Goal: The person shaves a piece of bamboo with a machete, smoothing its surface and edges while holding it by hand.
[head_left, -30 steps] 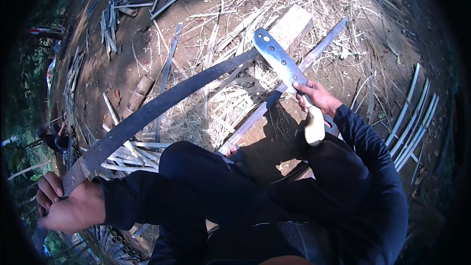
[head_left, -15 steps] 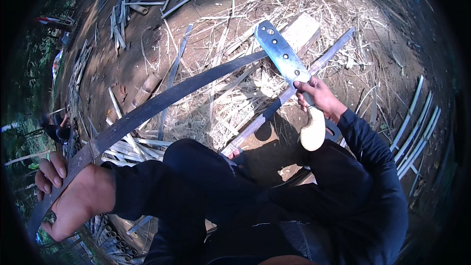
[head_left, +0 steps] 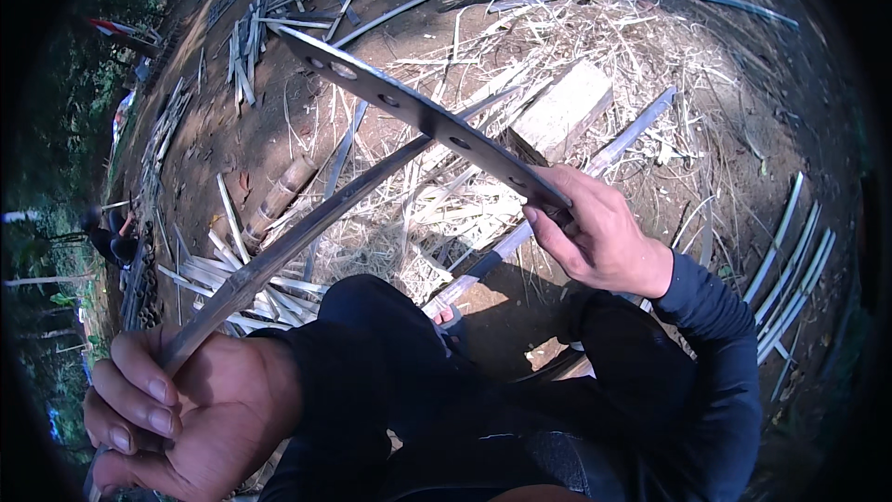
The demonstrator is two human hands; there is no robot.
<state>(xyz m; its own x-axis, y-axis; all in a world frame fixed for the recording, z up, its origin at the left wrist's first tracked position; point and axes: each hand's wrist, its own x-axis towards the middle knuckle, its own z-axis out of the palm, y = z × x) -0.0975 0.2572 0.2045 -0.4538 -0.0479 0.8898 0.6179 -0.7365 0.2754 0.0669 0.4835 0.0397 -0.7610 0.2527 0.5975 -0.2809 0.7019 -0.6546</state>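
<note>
A long bamboo strip (head_left: 297,246) slants away from the lower left, its near end gripped in my closed left hand (head_left: 200,409). My right hand (head_left: 609,232) is wrapped round the grip of a broad cleaver, whose handle is now hidden by the fingers. The dark cleaver blade (head_left: 395,98), pierced by several round holes, points to the far left and is seen almost edge-on. It crosses in front of the strip's far part; whether the two touch, I cannot tell.
Pale shavings (head_left: 372,232) cover the ground around a wooden block (head_left: 567,112). A slat (head_left: 641,125) lies slantwise beside the block. Split bamboo strips (head_left: 785,288) lie on the right, and a short bamboo piece (head_left: 279,191) on the left. My bent knees are close below.
My right hand has come nearer and turned the cleaver from flat-on to nearly edge-on, its tip swinging left. My left hand has moved right and turned the strip to show its narrow edge.
</note>
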